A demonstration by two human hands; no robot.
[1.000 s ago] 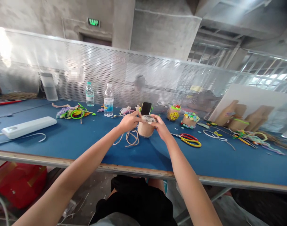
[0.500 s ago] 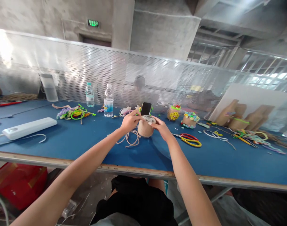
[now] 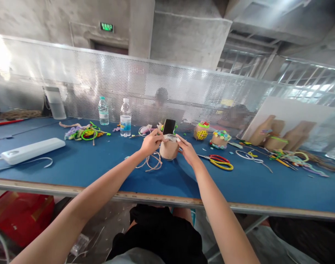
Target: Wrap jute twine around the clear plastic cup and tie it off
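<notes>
A small twine-wrapped jar (image 3: 168, 150) with a clear rim stands in front of me on the blue table. My left hand (image 3: 153, 142) pinches the left side of its rim, thumb and fingers close together. On the right side, my right hand (image 3: 187, 149) has its fingertips on the rim. What lies between the fingers of either hand is too small to make out. Loose loops of twine (image 3: 155, 161) trail on the table left of the jar. Right behind the jar a phone (image 3: 169, 126) is propped upright.
Scissors (image 3: 221, 162) with red and yellow handles lie to the right, before two decorated jars (image 3: 201, 132). Two water bottles (image 3: 126, 119), coloured pipe cleaners (image 3: 87, 132) and a white power strip (image 3: 33, 149) are at left. A perforated metal screen (image 3: 115, 80) runs behind.
The view has shifted slightly. My right thumb has moved up from the jar's front to its rim. My left hand stays at the rim.
</notes>
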